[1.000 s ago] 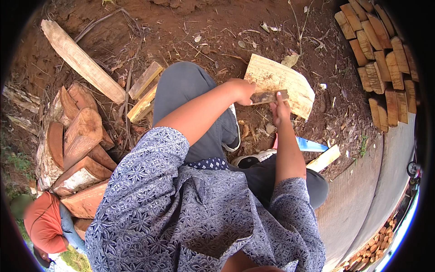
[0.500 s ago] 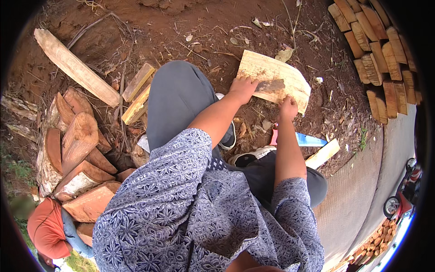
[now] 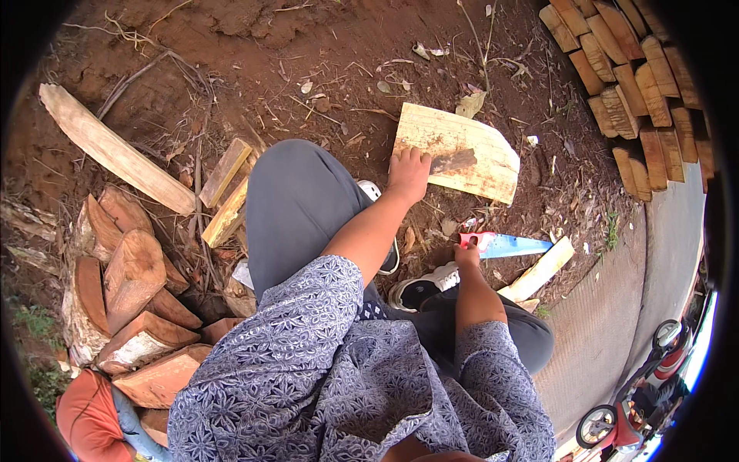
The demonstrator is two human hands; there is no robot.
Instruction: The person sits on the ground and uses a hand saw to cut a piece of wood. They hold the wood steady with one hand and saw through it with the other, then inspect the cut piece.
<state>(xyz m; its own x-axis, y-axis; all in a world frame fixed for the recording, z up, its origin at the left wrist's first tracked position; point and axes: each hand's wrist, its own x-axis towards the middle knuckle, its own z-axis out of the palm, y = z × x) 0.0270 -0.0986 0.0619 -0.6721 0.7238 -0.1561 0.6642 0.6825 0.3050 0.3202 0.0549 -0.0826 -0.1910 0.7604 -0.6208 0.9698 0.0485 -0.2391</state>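
Observation:
A pale, flat wooden board [image 3: 481, 173] with one slanted, rounded end lies tilted on the soil ahead of me. My left hand [image 3: 408, 175] grips its near left edge, fingers curled over the top face; the thumb is hidden. Across the board, beside those fingers, is a dark flat strip [image 3: 454, 161], perhaps wood or bark. Nearer to me, my right hand [image 3: 466, 254] is closed around the red handle of a handsaw [image 3: 512, 246]. The saw's blue blade points right, along the ground, its tip by a pale wood offcut [image 3: 539, 271].
Split logs [image 3: 135, 281] are heaped at my left, with a long pale plank [image 3: 115, 150] beyond. Cut wooden blocks [image 3: 631, 85] are stacked at the far right, above a paved strip [image 3: 596, 339]. A motorcycle [image 3: 627, 431] and another person [image 3: 88, 416] are near the lower corners.
My right hand has left the board's near edge and come down to the saw handle, taking hold of it. My left hand stays on the board.

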